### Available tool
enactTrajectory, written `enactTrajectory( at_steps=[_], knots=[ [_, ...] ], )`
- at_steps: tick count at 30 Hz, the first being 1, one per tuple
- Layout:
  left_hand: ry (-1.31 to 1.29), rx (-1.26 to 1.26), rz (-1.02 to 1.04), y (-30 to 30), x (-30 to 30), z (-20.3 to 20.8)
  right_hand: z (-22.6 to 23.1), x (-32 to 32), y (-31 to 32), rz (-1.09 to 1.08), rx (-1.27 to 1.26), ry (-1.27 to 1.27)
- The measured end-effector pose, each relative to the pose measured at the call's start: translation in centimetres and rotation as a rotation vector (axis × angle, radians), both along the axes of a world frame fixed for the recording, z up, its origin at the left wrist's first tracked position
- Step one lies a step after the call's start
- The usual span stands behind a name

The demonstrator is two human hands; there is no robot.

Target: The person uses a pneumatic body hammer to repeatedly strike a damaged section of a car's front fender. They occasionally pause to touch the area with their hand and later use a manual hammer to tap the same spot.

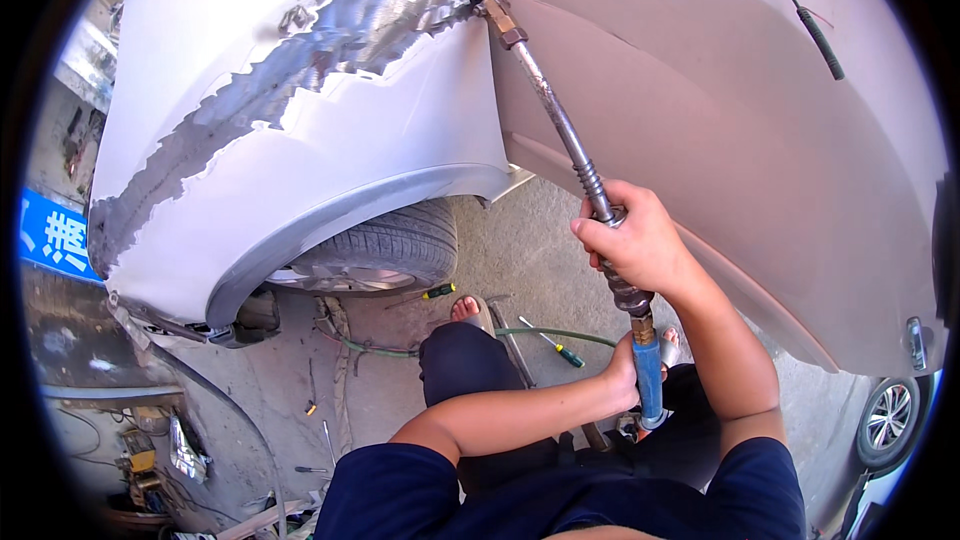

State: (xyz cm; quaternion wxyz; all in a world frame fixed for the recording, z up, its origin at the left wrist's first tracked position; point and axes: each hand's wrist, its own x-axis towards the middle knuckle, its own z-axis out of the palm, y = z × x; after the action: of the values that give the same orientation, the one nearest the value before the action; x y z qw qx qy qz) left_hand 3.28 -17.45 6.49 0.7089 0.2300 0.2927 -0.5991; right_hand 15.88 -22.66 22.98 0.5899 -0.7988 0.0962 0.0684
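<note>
My right hand is wrapped round the thick metal sleeve of a slide hammer, a long steel rod with a spring and a blue handle. At that blue handle my left hand is closed, its fingers partly hidden behind it. The rod slants up and away to an angled brass-coloured tip. This tip meets the rear edge of a pale car fender, beside a ragged strip of bare, ground metal. How the tip is fixed there is too small to tell.
An open car door fills the right side. Under the fender is a tyre. Screwdrivers, a green hose and other tools lie on the concrete. A dark cable runs at the left; another car's wheel stands right.
</note>
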Motion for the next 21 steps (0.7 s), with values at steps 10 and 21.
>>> enactTrajectory(
  at_steps=[10, 21],
  knots=[
    [-0.016, -0.096, -0.062, -0.3, -0.7, 0.9, 1.1, 0.1, 0.1, -0.002, -0.231, 0.032],
    [0.002, -0.195, -0.053, 0.4, -0.9, 0.7, 0.6, -0.4, 0.7, -0.030, -0.269, 0.001]
  ],
)
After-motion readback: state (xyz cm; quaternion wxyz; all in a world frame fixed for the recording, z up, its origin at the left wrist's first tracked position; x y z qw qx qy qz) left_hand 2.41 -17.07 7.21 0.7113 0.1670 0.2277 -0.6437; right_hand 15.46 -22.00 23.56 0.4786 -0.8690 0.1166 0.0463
